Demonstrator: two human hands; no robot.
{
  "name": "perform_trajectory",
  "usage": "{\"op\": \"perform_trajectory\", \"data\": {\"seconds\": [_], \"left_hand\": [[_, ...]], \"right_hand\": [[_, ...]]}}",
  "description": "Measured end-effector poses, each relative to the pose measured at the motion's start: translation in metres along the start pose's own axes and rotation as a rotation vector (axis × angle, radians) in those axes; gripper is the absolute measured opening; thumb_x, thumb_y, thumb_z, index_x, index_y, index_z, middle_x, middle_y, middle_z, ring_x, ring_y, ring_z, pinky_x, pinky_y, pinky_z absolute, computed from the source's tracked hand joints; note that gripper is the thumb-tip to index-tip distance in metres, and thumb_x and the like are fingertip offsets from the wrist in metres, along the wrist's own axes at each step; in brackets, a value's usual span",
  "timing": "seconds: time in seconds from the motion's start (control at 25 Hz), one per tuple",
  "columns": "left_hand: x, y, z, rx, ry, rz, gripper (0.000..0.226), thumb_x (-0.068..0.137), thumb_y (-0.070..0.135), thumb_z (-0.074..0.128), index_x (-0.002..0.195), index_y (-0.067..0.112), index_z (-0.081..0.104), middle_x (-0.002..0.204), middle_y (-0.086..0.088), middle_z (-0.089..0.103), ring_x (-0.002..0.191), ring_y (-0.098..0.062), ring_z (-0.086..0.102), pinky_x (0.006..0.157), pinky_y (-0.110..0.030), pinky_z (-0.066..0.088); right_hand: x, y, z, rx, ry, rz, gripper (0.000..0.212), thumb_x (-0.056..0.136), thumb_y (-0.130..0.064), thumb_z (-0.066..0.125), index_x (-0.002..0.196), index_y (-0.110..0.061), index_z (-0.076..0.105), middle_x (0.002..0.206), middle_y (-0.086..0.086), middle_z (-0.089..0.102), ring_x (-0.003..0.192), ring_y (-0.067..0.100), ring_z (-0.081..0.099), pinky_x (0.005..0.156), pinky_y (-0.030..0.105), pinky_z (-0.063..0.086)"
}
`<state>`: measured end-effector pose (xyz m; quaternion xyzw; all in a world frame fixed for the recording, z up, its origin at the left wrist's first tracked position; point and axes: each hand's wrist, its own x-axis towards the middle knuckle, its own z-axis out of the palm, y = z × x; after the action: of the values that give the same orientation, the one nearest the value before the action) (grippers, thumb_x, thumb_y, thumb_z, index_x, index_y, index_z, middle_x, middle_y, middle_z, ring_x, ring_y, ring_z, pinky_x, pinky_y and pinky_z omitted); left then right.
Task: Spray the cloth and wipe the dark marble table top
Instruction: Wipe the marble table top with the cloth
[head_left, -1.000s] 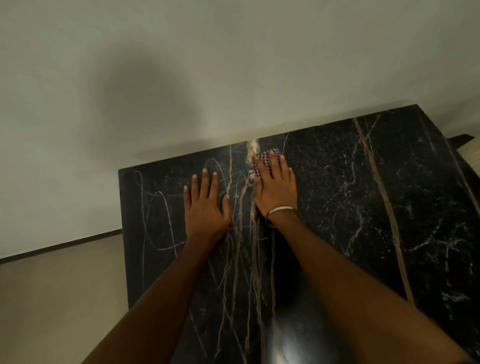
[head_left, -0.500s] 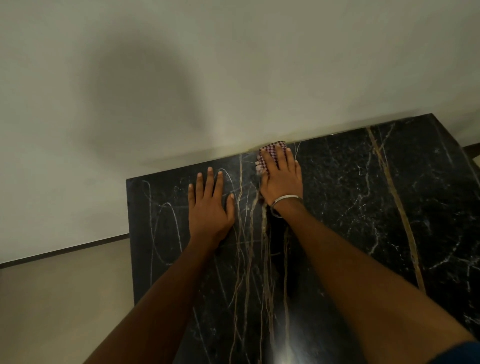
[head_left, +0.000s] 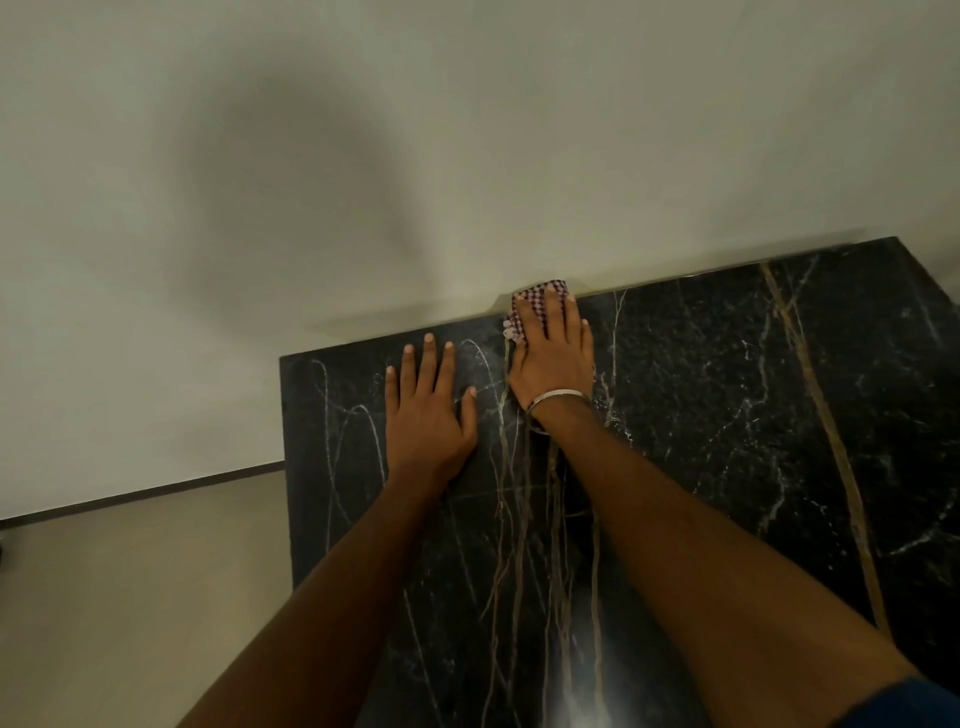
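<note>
The dark marble table top (head_left: 727, 415), black with white and tan veins, fills the lower right of the view. My right hand (head_left: 553, 358), with a metal bangle at the wrist, lies flat with straight fingers on a small red-and-white checked cloth (head_left: 524, 301). It presses the cloth against the table's far edge, at the wall. Most of the cloth is hidden under the fingers. My left hand (head_left: 428, 410) rests flat on the marble to the left, fingers spread, holding nothing. No spray bottle is in view.
A pale wall (head_left: 467, 156) runs directly behind the table's far edge. The table's left edge drops to a beige floor (head_left: 130, 597) with a dark skirting line. The marble extends to the right.
My right hand has slid the cloth away from me to the table's far edge by the wall. My left hand has stayed flat in the same place.
</note>
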<state>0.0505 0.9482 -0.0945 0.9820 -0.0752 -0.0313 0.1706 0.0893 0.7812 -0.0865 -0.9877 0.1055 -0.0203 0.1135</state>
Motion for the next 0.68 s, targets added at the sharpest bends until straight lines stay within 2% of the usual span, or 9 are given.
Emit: {"op": "perform_trajectory", "data": {"seconds": [0.08, 0.16, 0.28, 0.44, 0.52, 0.68], "left_hand": [[-0.004, -0.006, -0.001, 0.007, 0.005, -0.008, 0.063, 0.100, 0.045, 0.027, 0.155, 0.023, 0.006, 0.163, -0.003, -0.003, 0.150, -0.022, -0.008, 0.122, -0.044, -0.005], [-0.008, -0.011, -0.002, 0.018, -0.005, -0.001, 0.063, 0.101, 0.043, 0.029, 0.155, 0.022, 0.005, 0.163, -0.004, -0.004, 0.149, -0.022, -0.009, 0.122, -0.044, -0.005], [-0.015, -0.016, -0.006, 0.011, 0.004, 0.000, 0.063, 0.101, 0.043, 0.030, 0.155, 0.021, 0.007, 0.163, -0.004, -0.002, 0.150, -0.022, -0.008, 0.122, -0.043, -0.005], [-0.027, -0.021, -0.009, -0.014, 0.021, -0.027, 0.062, 0.101, 0.045, 0.028, 0.155, 0.022, 0.008, 0.163, -0.003, -0.001, 0.150, -0.021, -0.007, 0.121, -0.041, -0.007], [-0.034, -0.022, -0.008, -0.015, 0.021, -0.026, 0.061, 0.101, 0.043, 0.028, 0.155, 0.022, 0.008, 0.163, -0.004, -0.001, 0.150, -0.021, -0.008, 0.121, -0.041, -0.006], [-0.046, -0.022, -0.010, -0.021, 0.020, -0.034, 0.061, 0.101, 0.041, 0.030, 0.155, 0.021, 0.010, 0.163, -0.005, 0.000, 0.150, -0.022, -0.008, 0.121, -0.041, -0.007]], "right_hand": [[-0.009, -0.024, 0.004, 0.006, 0.000, -0.006, 0.062, 0.096, -0.031, 0.035, 0.153, -0.031, 0.011, 0.162, 0.006, 0.001, 0.149, 0.027, -0.005, 0.119, 0.044, -0.003], [-0.023, -0.048, 0.014, -0.005, -0.042, -0.124, 0.062, 0.097, -0.032, 0.033, 0.153, -0.033, 0.007, 0.162, 0.006, -0.002, 0.148, 0.026, -0.008, 0.119, 0.043, -0.004], [-0.026, -0.043, 0.014, -0.024, -0.065, -0.238, 0.059, 0.098, -0.031, 0.033, 0.153, -0.032, 0.011, 0.162, 0.004, 0.001, 0.149, 0.025, -0.006, 0.121, 0.043, 0.000], [-0.024, -0.021, 0.004, 0.005, -0.029, -0.038, 0.062, 0.096, -0.028, 0.036, 0.153, -0.033, 0.012, 0.162, 0.005, 0.002, 0.149, 0.025, -0.005, 0.121, 0.043, 0.000], [-0.036, -0.039, 0.006, 0.013, -0.029, -0.029, 0.063, 0.096, -0.030, 0.036, 0.153, -0.033, 0.008, 0.162, 0.006, -0.001, 0.148, 0.026, -0.007, 0.120, 0.044, -0.002], [-0.065, -0.055, 0.017, -0.024, -0.067, -0.236, 0.060, 0.098, -0.032, 0.032, 0.153, -0.034, 0.007, 0.162, 0.002, -0.001, 0.149, 0.024, -0.008, 0.120, 0.042, 0.000]]}}
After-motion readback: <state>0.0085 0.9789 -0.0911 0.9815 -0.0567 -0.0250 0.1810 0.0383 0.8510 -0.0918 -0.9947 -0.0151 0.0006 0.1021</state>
